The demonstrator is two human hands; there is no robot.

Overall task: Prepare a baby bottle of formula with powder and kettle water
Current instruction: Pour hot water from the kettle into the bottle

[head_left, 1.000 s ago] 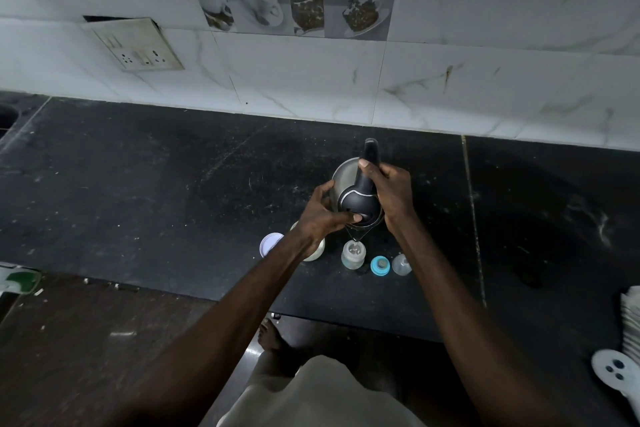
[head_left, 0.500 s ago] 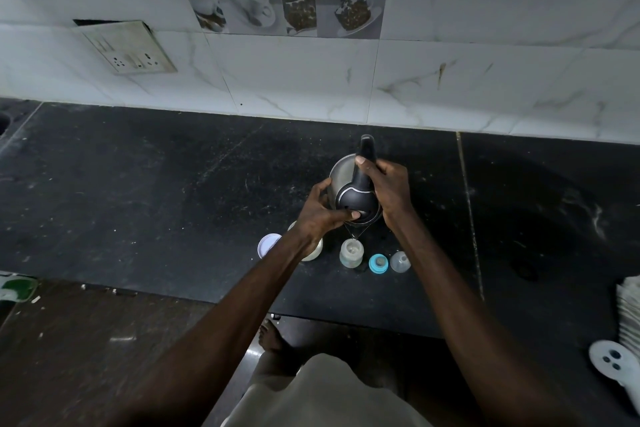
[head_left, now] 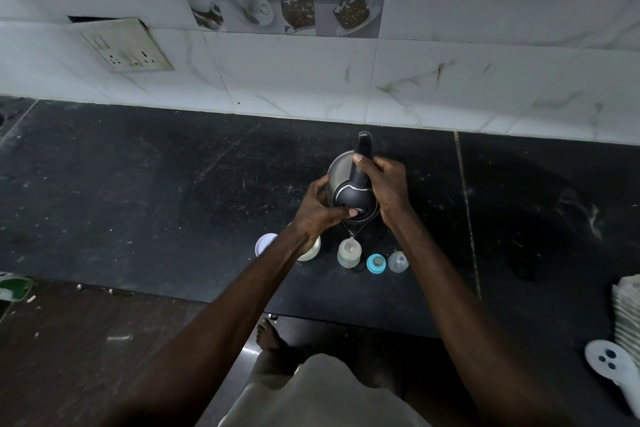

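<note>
1. Currently, I am holding the kettle [head_left: 355,199] tipped forward over the baby bottle [head_left: 349,253]. The bottle is standing upright and uncapped near the counter's front edge [head_left: 173,291], and a thin stream of water [head_left: 352,234] is falling from the spout into its neck.
2. Grip: my right hand [head_left: 386,184] is wrapping round the handle, with one digit lying along it. My left hand [head_left: 318,208] is cupping the kettle's side, fingers curled and thumb pressing on the dark lid.
3. Hazard, missed pour: the neck is narrow and nothing is steadying the bottle. A small wobble of the kettle would be sending water onto the counter [head_left: 138,201], and a touch from the spout would probably be tipping the bottle over.
4. Hazard, overfilling: the light is dim and the kettle is shading the bottle, so I am judging the water level poorly. If the water is hot, a splash would be reaching my left wrist just above.
5. Hazard, neighbours: my left wrist is hanging over a pale container [head_left: 311,251], partly hiding it, so a dropped forearm could be knocking it. A blue ring [head_left: 376,263] and a clear cap [head_left: 398,261] are sitting just beside the bottle on the right, within splash range. A round lid [head_left: 265,243] is lying to the left.
6. Edges: the whole row is sitting near the front edge, and my bare foot [head_left: 268,336] is standing below it, so spilled water would likely be running off towards it.
7. Open room: nothing in view is standing between the kettle and the tiled wall [head_left: 450,80], nor on the counter to the left. Folded cloths [head_left: 627,308] are lying well apart at far right.
</note>
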